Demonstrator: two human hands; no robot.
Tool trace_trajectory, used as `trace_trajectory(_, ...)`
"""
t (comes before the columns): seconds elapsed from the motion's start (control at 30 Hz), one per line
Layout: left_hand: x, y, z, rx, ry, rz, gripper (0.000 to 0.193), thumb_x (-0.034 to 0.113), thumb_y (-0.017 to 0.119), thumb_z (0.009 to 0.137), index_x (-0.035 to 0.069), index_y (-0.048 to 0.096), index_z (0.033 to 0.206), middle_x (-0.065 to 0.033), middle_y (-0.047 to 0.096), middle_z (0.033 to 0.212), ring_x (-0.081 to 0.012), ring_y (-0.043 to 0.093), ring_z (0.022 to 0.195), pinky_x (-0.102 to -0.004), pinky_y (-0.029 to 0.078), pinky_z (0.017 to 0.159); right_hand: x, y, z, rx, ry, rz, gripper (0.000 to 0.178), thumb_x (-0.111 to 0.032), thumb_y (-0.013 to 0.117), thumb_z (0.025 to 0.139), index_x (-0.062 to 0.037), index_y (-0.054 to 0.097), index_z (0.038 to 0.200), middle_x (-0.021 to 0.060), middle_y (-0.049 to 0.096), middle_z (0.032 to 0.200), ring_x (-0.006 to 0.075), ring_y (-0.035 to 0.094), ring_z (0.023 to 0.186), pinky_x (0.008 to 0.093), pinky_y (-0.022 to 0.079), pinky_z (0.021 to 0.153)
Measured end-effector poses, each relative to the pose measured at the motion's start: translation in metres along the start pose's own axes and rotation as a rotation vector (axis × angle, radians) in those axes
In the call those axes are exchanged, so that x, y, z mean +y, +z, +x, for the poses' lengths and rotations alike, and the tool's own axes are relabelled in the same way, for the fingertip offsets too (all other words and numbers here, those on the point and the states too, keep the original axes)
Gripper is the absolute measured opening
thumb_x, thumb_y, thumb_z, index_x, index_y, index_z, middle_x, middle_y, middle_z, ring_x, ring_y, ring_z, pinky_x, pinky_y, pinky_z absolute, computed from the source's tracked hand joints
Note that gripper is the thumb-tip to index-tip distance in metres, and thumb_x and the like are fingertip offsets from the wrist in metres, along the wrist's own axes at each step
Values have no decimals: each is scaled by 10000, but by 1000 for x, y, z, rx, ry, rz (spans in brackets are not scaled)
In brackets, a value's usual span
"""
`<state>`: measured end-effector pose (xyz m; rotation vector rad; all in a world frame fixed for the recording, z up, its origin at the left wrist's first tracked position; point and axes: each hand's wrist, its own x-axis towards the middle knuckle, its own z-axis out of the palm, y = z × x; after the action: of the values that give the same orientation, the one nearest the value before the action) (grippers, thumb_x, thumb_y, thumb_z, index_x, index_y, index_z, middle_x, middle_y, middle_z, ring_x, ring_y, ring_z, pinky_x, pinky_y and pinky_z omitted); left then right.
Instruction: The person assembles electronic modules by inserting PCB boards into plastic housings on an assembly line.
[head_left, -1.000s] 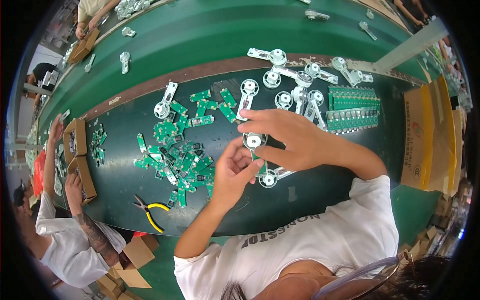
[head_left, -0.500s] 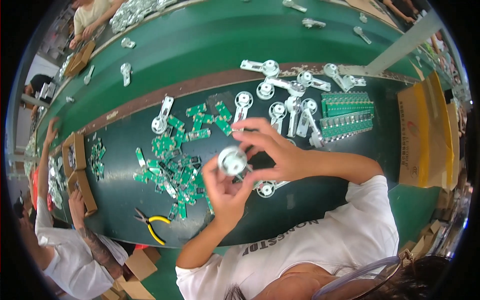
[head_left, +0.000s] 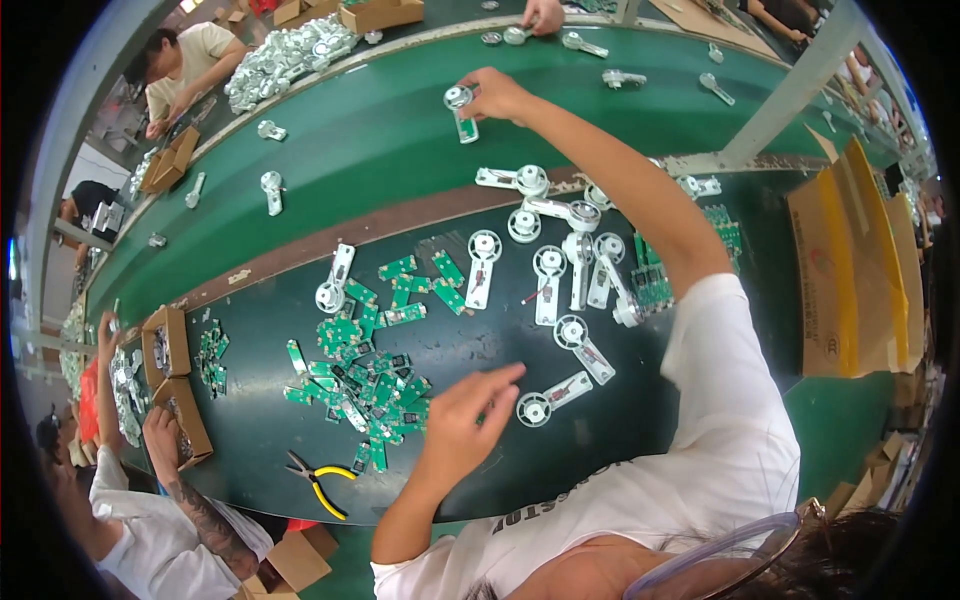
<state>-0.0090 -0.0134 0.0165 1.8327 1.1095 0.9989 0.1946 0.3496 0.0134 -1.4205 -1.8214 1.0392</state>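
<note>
My right hand reaches out over the green conveyor belt and pinches a white fan housing by its round end. A green circuit board shows in the housing's handle, which points down. Above the dark worktop, my left hand holds nothing, its fingers loosely stretched and the thumb apart. Beside it lies a heap of small green circuit boards. Several white housings with round spoked heads, such as this fan housing, lie to the right of the heap; thin wires show in some handles.
Yellow-handled pliers lie near the front edge. Larger green board panels sit partly behind my right arm, with an open cardboard box beyond. A metal post rises at the right. Co-workers sit left and across; another person's hand touches a part.
My right hand has carried the fan housing from in front of me out over the belt. My left hand has let go of it and lowered slightly. Parts on the belt have shifted.
</note>
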Motion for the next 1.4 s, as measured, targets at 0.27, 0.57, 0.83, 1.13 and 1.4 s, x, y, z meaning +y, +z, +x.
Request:
trace_trajectory(0.27, 10, -31, 4, 42, -20, 829, 443, 62, 674, 748, 84, 583, 1181, -112, 532, 1117, -318, 488, 988, -417, 417, 833, 109, -76, 36, 967, -130, -1101, 457, -256, 497, 871, -103, 445, 1298, 278, 448, 1242, 432, 463, 1137, 487, 425, 914)
trace_trajectory(0.57, -14, -43, 0, -111, -105, 893, 244, 24, 601, 739, -7, 622, 980, -114, 550, 978, -285, 539, 868, -362, 488, 739, 126, -155, -60, 251, -68, -1183, 292, -120, 535, 859, -72, 542, 1146, 211, 613, 956, 400, 543, 994, 467, 435, 855)
trace_trajectory(0.83, -23, -28, 3, 173, -74, 410, 128, 0, 549, 876, -5, 488, 989, -131, 625, 836, -227, 562, 554, -302, 444, 520, -48, -3, -224, 146, -95, 380, 332, -358, 296, 1013, -63, 448, 1010, 53, 531, 745, 122, 561, 572, 227, 451, 498)
trace_trajectory(1.13, 6, -1, 1, 202, -68, -23, 187, -26, 540, 838, 15, 536, 1021, -57, 481, 689, -113, 475, 528, -250, 385, 466, -64, 82, -277, -348, -32, 875, 457, 30, 544, 869, -110, 285, 1218, 109, 522, 1058, 161, 589, 891, 324, 498, 770)
trace_trajectory(1.4, -3, 7, -3, 376, 28, 248, 161, -2, 702, 696, 27, 608, 823, -51, 476, 626, -154, 495, 501, -281, 393, 443, -61, 90, -289, -301, -286, 604, 422, 44, 470, 912, -95, 271, 1257, 165, 565, 1071, 191, 595, 964, 355, 506, 830)
